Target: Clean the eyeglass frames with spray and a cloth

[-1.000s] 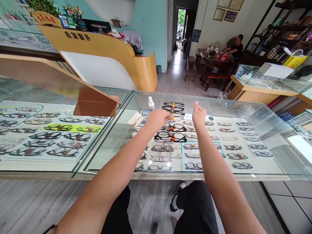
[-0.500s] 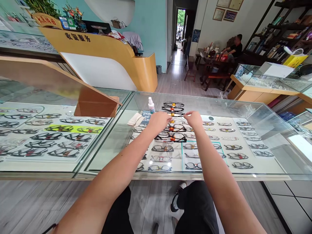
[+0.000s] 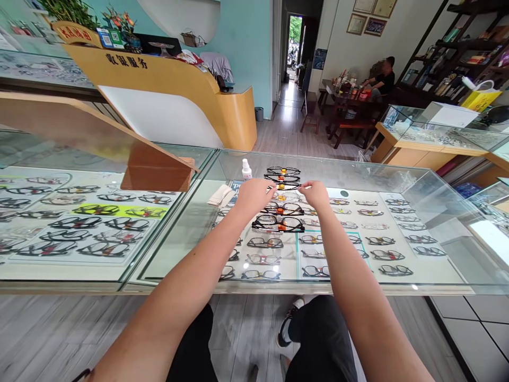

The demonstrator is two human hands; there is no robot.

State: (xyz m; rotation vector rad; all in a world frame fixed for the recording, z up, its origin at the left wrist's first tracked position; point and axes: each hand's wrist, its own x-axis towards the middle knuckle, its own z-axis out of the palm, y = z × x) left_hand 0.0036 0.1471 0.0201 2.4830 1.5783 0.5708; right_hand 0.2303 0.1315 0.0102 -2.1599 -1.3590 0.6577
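A column of dark eyeglasses with orange and yellow tags lies on the glass counter (image 3: pixel 178 265) in front of me. My left hand (image 3: pixel 254 197) is at the left end of the third pair of eyeglasses (image 3: pixel 287 187) from the back, its fingers closed at the frame and partly hiding it. At the other end, my right hand (image 3: pixel 316 194) pinches the tip between thumb and finger. Two pairs sit behind, the rearmost eyeglasses (image 3: pixel 283 170) farthest off. Nearer me are black eyeglasses (image 3: pixel 278 224). A white spray bottle (image 3: pixel 246 168) and a folded cream cloth (image 3: pixel 220 196) stand left of the column.
Under the glass are rows of display eyeglasses (image 3: pixel 265 242). A brown slanted board (image 3: pixel 157 175) stands on the left counter. Beyond it is a yellow cashier desk (image 3: pixel 234 116). A seated person (image 3: pixel 385 77) is at a dark table in the back right.
My left hand has shifted slightly left and back, showing more of the eyeglasses in front of it. The right hand has barely moved. The eyeglasses on the counter look unmoved.
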